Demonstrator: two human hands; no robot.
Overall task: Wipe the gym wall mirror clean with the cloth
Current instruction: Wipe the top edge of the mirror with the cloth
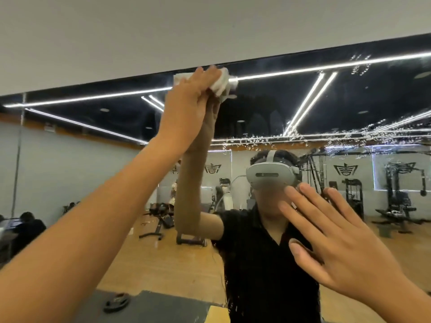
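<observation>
Gripping crumpled white cloth against glossy mirror: left hand.

the white cloth is crumpled into a thick wad, bunched in the left hand and held against the glass right at the top edge of the mirror. the mirror is a wide upright wall panel; water droplets speckle its upper right and run in a thin band across it lower down.
</observation>
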